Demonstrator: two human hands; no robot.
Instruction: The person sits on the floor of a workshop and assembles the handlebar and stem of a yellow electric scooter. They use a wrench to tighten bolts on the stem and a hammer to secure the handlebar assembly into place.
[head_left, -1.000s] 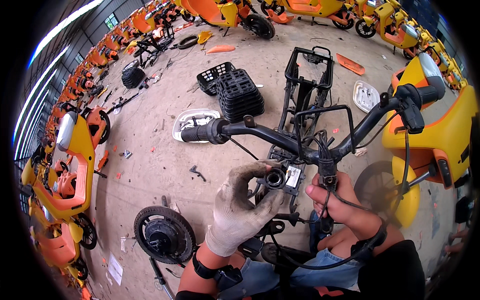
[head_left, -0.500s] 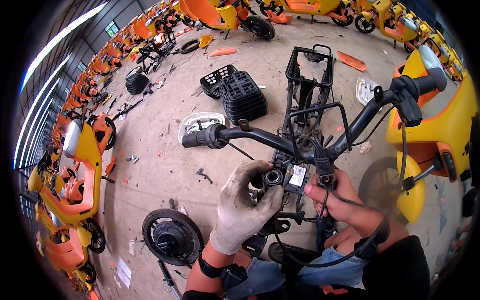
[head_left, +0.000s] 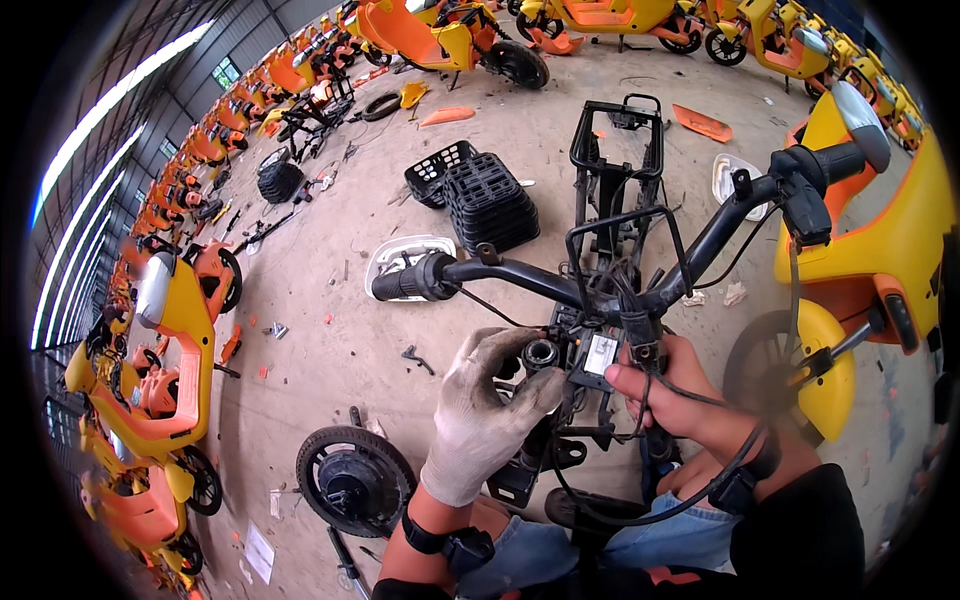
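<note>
My left hand (head_left: 478,412), in a dirty white glove, has its thumb and fingers curled round the open round top of a black head tube (head_left: 541,354) on a stripped scooter frame (head_left: 618,165). Bare-fingered, my right hand (head_left: 682,388) grips the handlebar stem (head_left: 644,328), its thumb near the clamp; the lower stem is partly hidden by hand and cables. The black handlebar (head_left: 530,284) slants across the frame, with a ribbed grip (head_left: 412,278) at its left end. A dark cable (head_left: 690,497) loops below my right wrist. A white label (head_left: 600,354) shows between my hands.
A hub-motor wheel (head_left: 352,505) lies to the left of my knees. Stacked black baskets (head_left: 492,205) and white shells (head_left: 383,250) sit on the floor beyond the handlebar. Yellow-orange scooters stand at left (head_left: 178,375) and close at right (head_left: 875,255). Small scraps litter the concrete.
The view has shifted slightly, moving the floor objects a little in the picture. Both hands keep their holds on the head tube and the stem.
</note>
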